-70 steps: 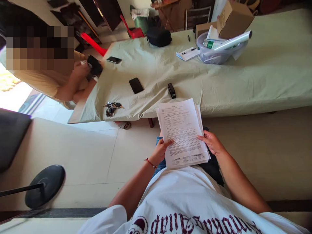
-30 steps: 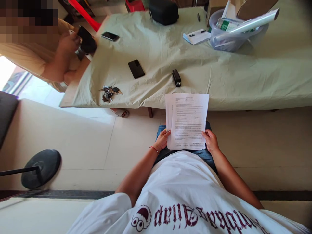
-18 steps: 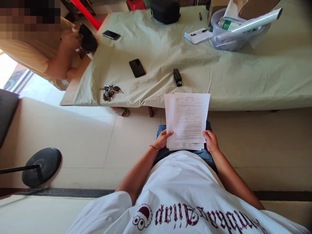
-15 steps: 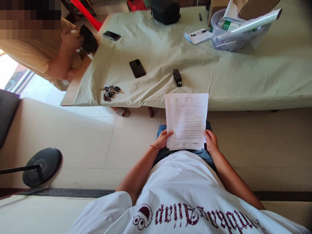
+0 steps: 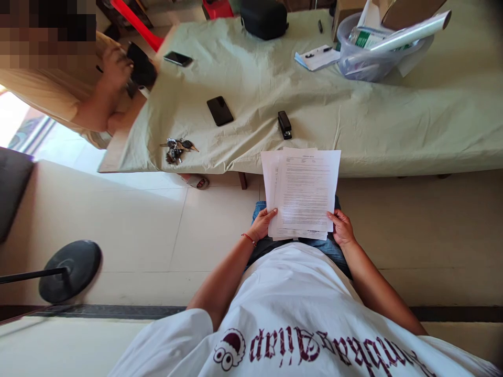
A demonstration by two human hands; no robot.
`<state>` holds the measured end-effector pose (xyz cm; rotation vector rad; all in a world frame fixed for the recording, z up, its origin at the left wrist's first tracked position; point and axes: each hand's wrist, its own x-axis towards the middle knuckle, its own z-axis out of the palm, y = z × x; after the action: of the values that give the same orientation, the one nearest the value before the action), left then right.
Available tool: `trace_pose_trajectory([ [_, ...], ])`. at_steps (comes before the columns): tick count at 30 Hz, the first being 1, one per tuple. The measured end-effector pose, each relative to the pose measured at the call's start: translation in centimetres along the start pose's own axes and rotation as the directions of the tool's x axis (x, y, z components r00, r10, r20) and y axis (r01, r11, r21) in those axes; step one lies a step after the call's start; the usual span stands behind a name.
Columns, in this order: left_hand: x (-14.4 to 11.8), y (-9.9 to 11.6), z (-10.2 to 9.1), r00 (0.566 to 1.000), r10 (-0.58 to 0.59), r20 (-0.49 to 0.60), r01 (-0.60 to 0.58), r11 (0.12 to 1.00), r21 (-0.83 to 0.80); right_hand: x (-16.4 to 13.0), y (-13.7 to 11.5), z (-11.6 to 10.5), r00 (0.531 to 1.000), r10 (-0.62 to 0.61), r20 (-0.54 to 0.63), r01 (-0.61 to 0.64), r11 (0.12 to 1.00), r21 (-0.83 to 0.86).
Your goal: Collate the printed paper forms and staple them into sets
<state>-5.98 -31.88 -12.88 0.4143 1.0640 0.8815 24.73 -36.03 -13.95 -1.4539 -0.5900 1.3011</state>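
Observation:
A stack of printed white sheets (image 5: 302, 191) stands upright over my lap, its top edge near the table's front edge. My left hand (image 5: 262, 225) grips the lower left corner and my right hand (image 5: 341, 228) grips the lower right corner. The sheets are slightly fanned at the left side. A black stapler (image 5: 285, 124) lies on the green-covered table (image 5: 353, 125) just beyond the papers.
On the cloth lie a black phone (image 5: 219, 110), a bunch of keys (image 5: 176, 148), a second phone (image 5: 178, 58), a black pouch (image 5: 263, 18), a notepad with pen (image 5: 317, 57) and a plastic tub (image 5: 377, 57). Another person (image 5: 78, 78) at the far left handles a dark object. A black stand base (image 5: 70, 270) rests on the floor.
The stack has been squared from a leftward tilt to upright and drawn closer to my body. In the last half second the sheets shifted a little and fanned at the left.

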Motion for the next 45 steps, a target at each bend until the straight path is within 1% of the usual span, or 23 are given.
trace_pose_trajectory([
  [4,0.0,0.0,-0.2,1.000,0.001,-0.009,-0.002,1.000,-0.013,0.1,-0.2,-0.3,1.000,0.010,-0.013,-0.010,0.999,0.035],
  [8,0.0,0.0,-0.3,1.000,0.003,-0.010,-0.003,1.000,-0.023,0.1,-0.3,0.0,1.000,0.010,-0.002,-0.009,0.999,0.046],
  [11,0.1,0.0,-0.3,1.000,-0.001,-0.004,0.001,1.000,-0.023,-0.1,0.1,0.5,1.000,0.016,0.013,-0.016,0.999,0.030],
  [14,0.2,0.0,-0.4,1.000,-0.002,0.001,0.002,1.000,-0.028,-0.1,0.6,0.7,1.000,0.024,-0.012,-0.023,0.998,0.053],
  [20,0.2,0.1,-0.7,1.000,0.000,0.010,0.001,0.999,-0.045,0.9,0.9,-0.6,0.991,0.045,-0.128,-0.017,0.976,0.215],
  [26,0.2,0.1,-0.7,1.000,-0.002,0.007,0.002,0.998,-0.062,1.4,1.3,-1.5,0.986,0.084,-0.146,-0.035,0.950,0.310],
  [36,0.1,0.2,-0.6,1.000,-0.008,0.000,0.008,0.997,-0.082,1.7,1.6,-2.0,0.981,0.115,-0.156,-0.049,0.926,0.375],
  [45,0.2,0.2,-0.5,1.000,-0.006,-0.010,0.005,0.996,-0.084,2.0,1.8,-2.2,0.978,0.126,-0.164,-0.056,0.926,0.374],
])
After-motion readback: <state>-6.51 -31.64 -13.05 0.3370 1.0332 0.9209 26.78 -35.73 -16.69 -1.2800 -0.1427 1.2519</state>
